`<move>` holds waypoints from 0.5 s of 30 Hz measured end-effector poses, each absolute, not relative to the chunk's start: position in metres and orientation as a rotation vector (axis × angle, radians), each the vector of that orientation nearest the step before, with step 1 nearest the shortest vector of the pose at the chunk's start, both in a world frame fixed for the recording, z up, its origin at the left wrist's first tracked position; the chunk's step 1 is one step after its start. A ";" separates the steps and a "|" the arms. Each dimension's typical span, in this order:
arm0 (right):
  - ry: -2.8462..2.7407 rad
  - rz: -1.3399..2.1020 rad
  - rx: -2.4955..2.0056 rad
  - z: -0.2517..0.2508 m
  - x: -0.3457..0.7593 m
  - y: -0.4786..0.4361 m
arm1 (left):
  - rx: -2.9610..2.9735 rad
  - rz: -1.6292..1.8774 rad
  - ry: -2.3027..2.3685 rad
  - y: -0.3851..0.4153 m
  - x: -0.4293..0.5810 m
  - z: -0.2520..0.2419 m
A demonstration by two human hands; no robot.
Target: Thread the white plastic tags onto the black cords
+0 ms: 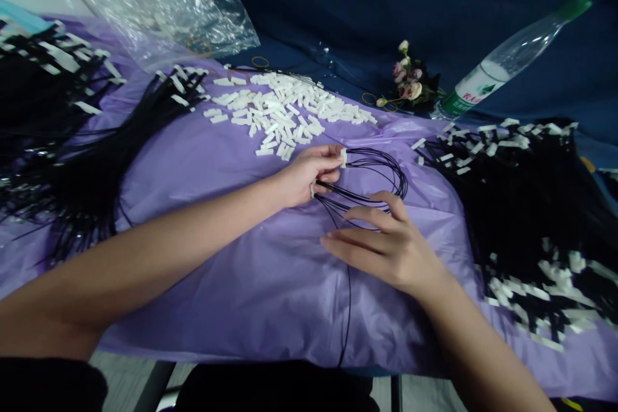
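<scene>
My left hand (318, 174) pinches a looped black wire harness (367, 190) above the middle of the purple cover. One white connector (344, 158) shows at the fingertips, and another white end piece (313, 190) sticks out below, by the palm. From there the thin wires curve out to the right and bend back. Against the lower right of this loop is my right hand (386, 238), its fingers spread and slightly bent; its thumb is hidden. A single black wire (348, 309) hangs from the loop toward the near edge.
Loose white connectors (284, 109) are heaped behind my left hand. Bundles of black wires with white ends lie at the left (91, 167) and right (512, 206). Farther back are a clear plastic bag (159, 6), artificial flowers (408, 80) and a green-capped bottle (512, 58).
</scene>
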State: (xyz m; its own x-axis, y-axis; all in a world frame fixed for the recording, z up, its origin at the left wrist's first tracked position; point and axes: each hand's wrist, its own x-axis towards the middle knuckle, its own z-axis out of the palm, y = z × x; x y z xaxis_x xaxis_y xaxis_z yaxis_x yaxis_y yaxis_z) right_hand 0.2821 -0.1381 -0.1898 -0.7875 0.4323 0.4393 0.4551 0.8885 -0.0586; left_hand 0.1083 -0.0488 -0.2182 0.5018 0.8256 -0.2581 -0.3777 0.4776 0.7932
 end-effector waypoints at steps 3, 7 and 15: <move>-2.436 0.265 -0.611 -0.199 0.287 -0.133 | 0.730 0.817 0.696 -0.049 0.109 -0.218; -1.898 0.572 -0.835 -0.211 0.297 -0.117 | 0.722 0.818 0.679 -0.049 0.110 -0.219; -0.858 0.786 -0.865 -0.217 0.342 -0.076 | 0.670 0.837 0.683 -0.049 0.110 -0.219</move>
State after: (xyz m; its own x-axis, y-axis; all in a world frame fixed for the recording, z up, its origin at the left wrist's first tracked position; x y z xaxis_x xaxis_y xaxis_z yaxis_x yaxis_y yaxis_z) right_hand 0.3423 -0.0765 -0.2174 0.4332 0.8488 0.3031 -0.2281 0.4286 -0.8742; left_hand 0.1096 -0.0485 -0.2194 0.4914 0.8284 -0.2688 -0.4293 0.4989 0.7529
